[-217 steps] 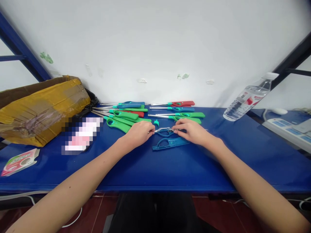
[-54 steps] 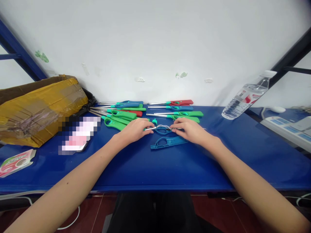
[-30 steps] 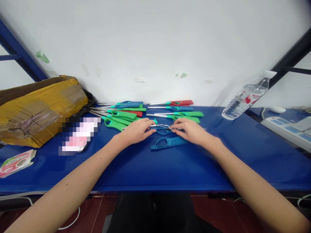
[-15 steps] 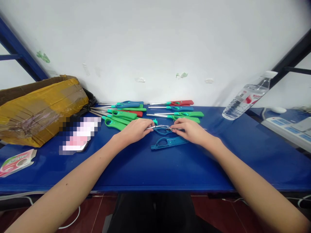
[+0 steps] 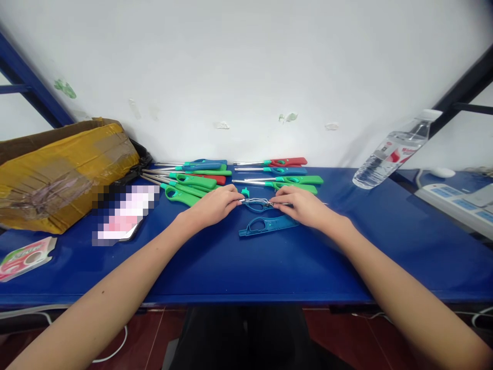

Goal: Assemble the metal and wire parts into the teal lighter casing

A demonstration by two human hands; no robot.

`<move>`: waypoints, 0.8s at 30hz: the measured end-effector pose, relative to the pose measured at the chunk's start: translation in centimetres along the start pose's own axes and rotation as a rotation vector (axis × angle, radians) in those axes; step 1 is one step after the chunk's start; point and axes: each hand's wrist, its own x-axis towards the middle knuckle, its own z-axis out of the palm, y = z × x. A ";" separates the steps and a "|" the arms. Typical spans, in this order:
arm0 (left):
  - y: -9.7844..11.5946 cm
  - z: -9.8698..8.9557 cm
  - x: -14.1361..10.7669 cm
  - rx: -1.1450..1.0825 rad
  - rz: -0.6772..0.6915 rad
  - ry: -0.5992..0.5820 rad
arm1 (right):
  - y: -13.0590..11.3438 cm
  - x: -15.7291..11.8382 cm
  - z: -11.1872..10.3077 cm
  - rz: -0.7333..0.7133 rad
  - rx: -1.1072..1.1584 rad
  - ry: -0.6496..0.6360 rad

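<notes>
My right hand pinches a thin metal lighter rod with a loop of fine wire, which lies over an open blue lighter shell. My left hand rests just left of the wire's end, and I cannot tell whether it grips anything. A second blue shell lies nearer me, untouched. A small teal plastic piece stands beyond my left fingertips. Green lighters lie heaped behind my left hand, with red, blue and green lighters behind my right.
The blue tabletop runs under everything. A taped cardboard parcel and a pixelated object sit to the left, with a pink packet near the front edge. A water bottle lies at the right, by a power strip.
My left hand has drawn slightly left, away from the rod's end. The wire and rod look a little shifted over the blue shell, and my right hand stays about where it was.
</notes>
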 end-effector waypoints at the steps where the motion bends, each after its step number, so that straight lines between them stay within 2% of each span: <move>1: 0.1 0.0 0.0 -0.003 -0.002 0.010 | 0.0 0.0 0.0 -0.001 0.003 0.001; 5: 0.6 -0.3 -0.1 -0.014 -0.007 0.034 | 0.1 0.0 -0.2 -0.002 0.023 0.008; 10: 1.2 -0.5 -0.2 -0.014 -0.002 0.007 | 0.7 -0.1 -0.6 -0.032 0.096 -0.026; 18: 0.9 0.2 0.1 -0.020 -0.050 0.008 | 1.1 -0.1 -0.6 -0.044 0.140 -0.032; 24: 0.8 0.5 0.0 -0.045 -0.012 0.036 | 0.9 0.0 -0.8 -0.022 0.128 -0.047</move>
